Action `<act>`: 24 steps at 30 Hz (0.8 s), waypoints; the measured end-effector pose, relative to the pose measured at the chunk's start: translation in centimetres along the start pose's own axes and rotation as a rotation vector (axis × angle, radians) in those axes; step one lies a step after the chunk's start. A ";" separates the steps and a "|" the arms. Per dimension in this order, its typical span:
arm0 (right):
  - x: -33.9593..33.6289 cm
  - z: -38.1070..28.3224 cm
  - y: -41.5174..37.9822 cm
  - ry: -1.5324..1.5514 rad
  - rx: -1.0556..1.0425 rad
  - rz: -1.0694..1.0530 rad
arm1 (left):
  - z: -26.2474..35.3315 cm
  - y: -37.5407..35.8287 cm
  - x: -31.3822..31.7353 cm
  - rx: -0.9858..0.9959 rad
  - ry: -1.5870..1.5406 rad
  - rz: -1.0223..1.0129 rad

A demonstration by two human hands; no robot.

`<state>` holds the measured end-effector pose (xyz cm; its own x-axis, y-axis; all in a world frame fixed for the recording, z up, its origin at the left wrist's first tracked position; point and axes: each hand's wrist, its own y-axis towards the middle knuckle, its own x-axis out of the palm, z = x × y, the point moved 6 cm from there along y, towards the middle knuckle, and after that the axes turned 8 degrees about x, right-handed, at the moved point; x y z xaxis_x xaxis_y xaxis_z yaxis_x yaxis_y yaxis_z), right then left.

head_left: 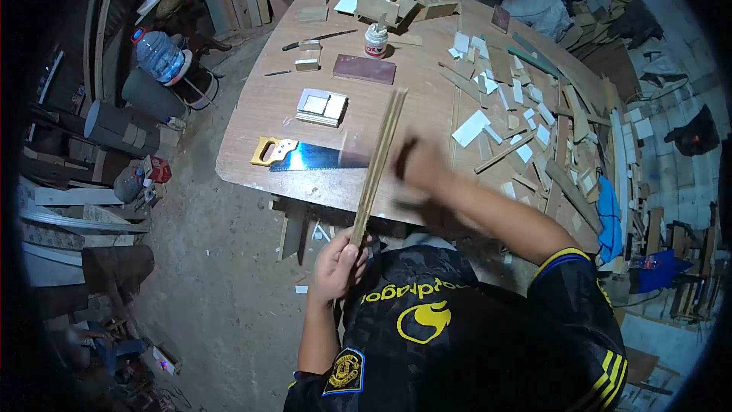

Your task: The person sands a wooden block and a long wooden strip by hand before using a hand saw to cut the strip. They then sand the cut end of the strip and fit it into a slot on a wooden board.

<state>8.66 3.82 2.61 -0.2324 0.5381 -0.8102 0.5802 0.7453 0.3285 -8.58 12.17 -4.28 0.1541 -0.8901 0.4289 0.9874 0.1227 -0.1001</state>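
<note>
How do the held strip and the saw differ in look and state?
The strip is brown and slender; the saw is broader, shiny-bladed and yellow-handled. The strip is held near its lower end by the left hand, while the saw lies on the table, no hand on it. Both are long.

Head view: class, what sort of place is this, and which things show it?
Probably a woodworking shop: a handsaw and scattered cut pieces lie on the worktable, and the left hand holds long wooden strips.

The wooden strip [382,154] is tan, apparently streaked darker, and the saw's handle [277,154] is yellow.
</note>
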 end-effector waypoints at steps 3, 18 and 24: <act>5.2 6.9 -3.4 -0.084 0.281 0.023 | 3.1 -1.2 -0.3 0.014 -0.012 0.037; -6.1 -1.4 -0.1 0.537 0.173 0.208 | 2.5 -0.8 -5.4 -0.002 -0.318 0.099; -4.6 -3.5 -0.2 0.361 -0.046 0.267 | 1.7 0.7 -4.2 -0.043 -0.277 0.124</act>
<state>6.86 2.56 8.01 -0.3422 0.8105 -0.4755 0.6231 0.5745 0.5308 -8.50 16.76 -4.64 0.2833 -0.7154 0.6387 0.9589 0.1988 -0.2026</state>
